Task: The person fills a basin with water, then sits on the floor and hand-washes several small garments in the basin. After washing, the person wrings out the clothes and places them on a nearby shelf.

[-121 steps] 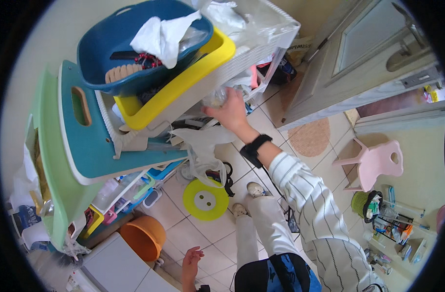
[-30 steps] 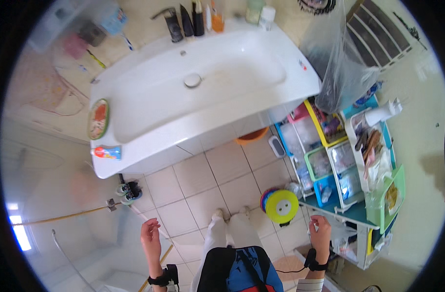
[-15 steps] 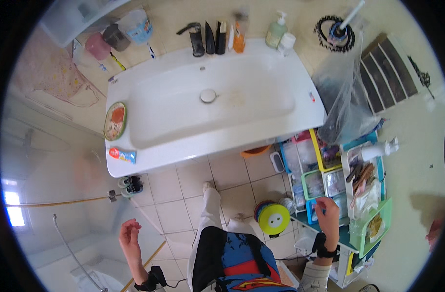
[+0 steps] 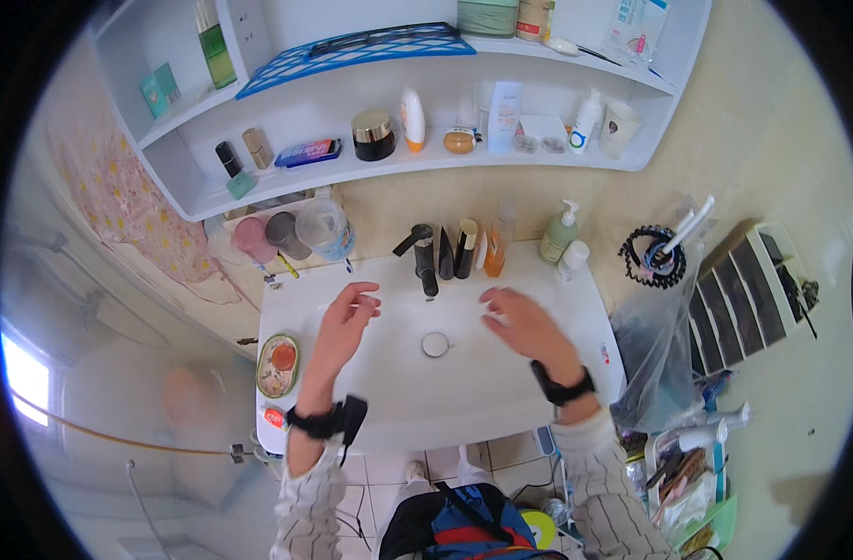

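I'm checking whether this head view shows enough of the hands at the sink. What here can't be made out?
- Head view: whether the left hand or right hand touches the sink; seen from above.
- Whether the black faucet is running; too small.
- The dish contents; small and blurred.
- The floor below; the person's body covers it.

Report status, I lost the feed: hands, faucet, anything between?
Left hand and right hand open, empty, over white sink. Black faucet untouched between them. Nothing in the way; bottles crowd behind.
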Demonstrator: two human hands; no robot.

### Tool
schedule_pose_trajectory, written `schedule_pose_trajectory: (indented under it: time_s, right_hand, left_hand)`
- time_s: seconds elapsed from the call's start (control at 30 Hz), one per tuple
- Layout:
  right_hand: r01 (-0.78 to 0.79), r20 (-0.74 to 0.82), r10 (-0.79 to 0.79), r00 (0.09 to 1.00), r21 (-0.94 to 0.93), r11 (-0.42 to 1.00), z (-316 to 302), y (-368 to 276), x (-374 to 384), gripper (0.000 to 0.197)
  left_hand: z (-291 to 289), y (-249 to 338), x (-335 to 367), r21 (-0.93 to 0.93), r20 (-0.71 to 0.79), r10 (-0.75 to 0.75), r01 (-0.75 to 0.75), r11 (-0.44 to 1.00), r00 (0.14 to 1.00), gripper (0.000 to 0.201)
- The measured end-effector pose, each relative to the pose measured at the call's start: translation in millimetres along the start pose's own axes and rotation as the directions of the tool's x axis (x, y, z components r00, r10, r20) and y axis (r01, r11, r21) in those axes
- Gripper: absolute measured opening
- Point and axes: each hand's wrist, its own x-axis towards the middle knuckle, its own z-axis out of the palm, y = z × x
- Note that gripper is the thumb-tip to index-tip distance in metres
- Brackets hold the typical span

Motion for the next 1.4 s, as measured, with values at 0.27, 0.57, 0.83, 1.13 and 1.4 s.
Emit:
schedule_pose_trajectory:
  time_s: [0.27, 0.57, 0.83, 1.13, 1.4]
  right_hand:
    - [0.312, 0.433, -0.199, 0.879, -0.206, 0.927, 170.5, 100.4, 49.6, 0.012]
    - [0.430, 0.524, -0.319, 0.790, -0.102, 0.897, 213.8, 117.4, 76.6, 0.008]
    - [0.286, 0.497, -0.303, 0.813, 0.112, 0.952, 232.7, 141.1, 78.3, 0.007]
    - [-0.560, 0.737, 0.086, 0.671, 0.427, 0.709, 245.0, 147.9, 103.9, 0.026]
    - [-0.842, 0.865, 0.133, 0.484, 0.420, 0.338, 235.6, 122.7, 107.1, 0.033]
  left_hand:
    - [46.0, -105.3, 117.2, -0.243, 0.034, -0.509, 0.501, 0.830, 0.860, 0.062]
    - [33.4, -90.2, 163.2, -0.423, 0.278, -0.417, 0.500, 0.756, 0.865, 0.055]
    - [35.9, -104.0, 131.7, -0.523, 0.091, -0.402, 0.387, 0.759, 0.911, 0.037]
    - [35.7, -184.9, 43.0, -0.610, -0.040, -0.673, 0.516, 0.602, 0.738, 0.012]
    - [40.1, -190.4, 44.4, -0.620, -0.025, -0.646, 0.495, 0.609, 0.763, 0.013]
